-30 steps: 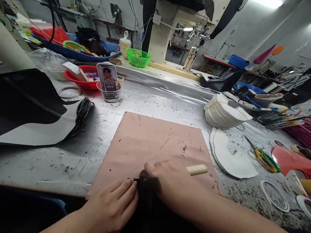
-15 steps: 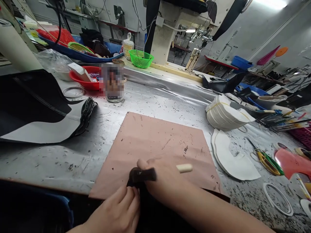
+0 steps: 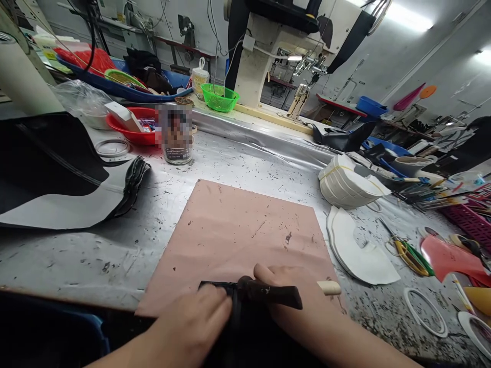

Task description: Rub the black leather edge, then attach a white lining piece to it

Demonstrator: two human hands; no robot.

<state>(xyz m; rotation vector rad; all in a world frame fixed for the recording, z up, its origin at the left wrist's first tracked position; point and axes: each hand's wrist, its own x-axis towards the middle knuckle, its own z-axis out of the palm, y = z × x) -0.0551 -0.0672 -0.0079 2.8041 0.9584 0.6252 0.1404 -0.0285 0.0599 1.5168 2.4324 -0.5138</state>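
Facing sewing machine [image 3: 250, 71]: marked pink board [image 3: 238, 225]

Left grip [image 3: 194, 318] curled low — right grip [image 3: 312, 305] clenched

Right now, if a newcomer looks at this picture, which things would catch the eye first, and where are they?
Probably the pinkish board in the middle of the worktable, with the right hand gripping a hammer over its near part and the left hand on black material. Next, perhaps, the bright green basket at the far side, beside the large machine.
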